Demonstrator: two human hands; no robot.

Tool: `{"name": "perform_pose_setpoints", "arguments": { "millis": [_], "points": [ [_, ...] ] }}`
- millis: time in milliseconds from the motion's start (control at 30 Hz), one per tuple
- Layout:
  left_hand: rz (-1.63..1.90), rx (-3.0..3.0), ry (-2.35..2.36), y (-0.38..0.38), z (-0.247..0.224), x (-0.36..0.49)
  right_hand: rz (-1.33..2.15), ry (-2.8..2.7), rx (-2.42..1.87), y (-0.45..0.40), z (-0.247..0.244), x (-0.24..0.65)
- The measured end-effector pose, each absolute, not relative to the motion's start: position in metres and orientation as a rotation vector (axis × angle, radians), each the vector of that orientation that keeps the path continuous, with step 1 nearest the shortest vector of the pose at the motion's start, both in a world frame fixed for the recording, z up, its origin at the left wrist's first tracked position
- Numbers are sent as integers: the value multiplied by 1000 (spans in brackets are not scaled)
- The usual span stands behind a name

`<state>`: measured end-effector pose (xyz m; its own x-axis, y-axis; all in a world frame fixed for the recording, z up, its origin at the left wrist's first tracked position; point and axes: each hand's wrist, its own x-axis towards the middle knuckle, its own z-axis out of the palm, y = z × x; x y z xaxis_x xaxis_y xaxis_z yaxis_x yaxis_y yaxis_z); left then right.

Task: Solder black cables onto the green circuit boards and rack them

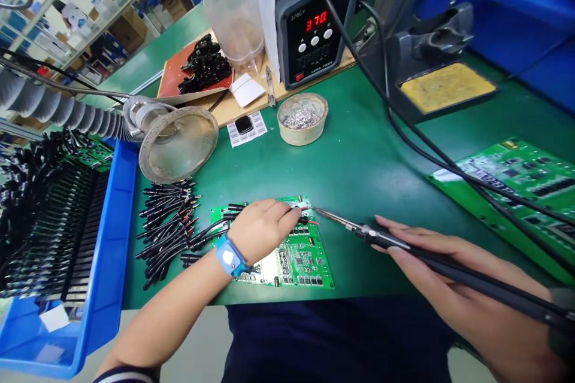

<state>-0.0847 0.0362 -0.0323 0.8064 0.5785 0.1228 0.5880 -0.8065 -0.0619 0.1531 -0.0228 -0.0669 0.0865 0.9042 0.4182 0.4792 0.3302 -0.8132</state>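
Observation:
My right hand [453, 275] grips a black soldering iron [395, 242], its thin tip pointing left at the top right corner of a green circuit board [309, 263]. Whether the tip touches the board I cannot tell. Over that board's upper part lies my left hand [263, 227], wearing a blue wrist strap [230, 255]. Its fingers pinch a thin cable end with a red wire [313, 223] and a dark one near the board's edge. Black cable leads run under the hand toward a pile of short black cables [168, 233] on the left.
A soldering station [314, 27] reading 370 stands at the back, with a round tub of metal shavings [303, 119] before it. A fume hood [179, 143] overhangs the left. Blue bins [105, 251] flank the bench. The iron's cord [395, 114] crosses the right, near a second board [516, 185] and yellow sponge [449, 88].

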Motion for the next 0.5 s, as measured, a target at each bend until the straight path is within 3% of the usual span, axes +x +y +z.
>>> {"name": "perform_pose_setpoints", "arguments": {
  "millis": [500],
  "points": [
    [-170,-2820,-1044,32,-36,-80,454,-1651,-1269,-18,-67,152]
  ]
}}
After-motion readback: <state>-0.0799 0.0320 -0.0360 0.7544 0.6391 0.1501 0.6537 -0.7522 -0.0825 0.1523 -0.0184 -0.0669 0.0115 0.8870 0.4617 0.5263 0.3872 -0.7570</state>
